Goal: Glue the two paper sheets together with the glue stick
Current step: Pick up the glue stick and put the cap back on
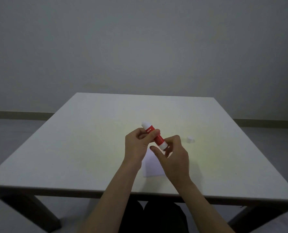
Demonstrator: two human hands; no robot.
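Left hand (136, 142) grips glue stick (154, 136) mid-table (89, 132); right hand (173, 153) fingers pinch its base; cap (190, 139) apart

The white paper sheet (152, 167) lies mostly hidden beneath both forearms; whether it is one sheet or two cannot be told. The right hand's fingers (169, 148) are motion-blurred.

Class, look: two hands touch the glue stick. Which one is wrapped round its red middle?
The left hand wraps the glue stick mid-body; the right hand only pinches its lower white end.
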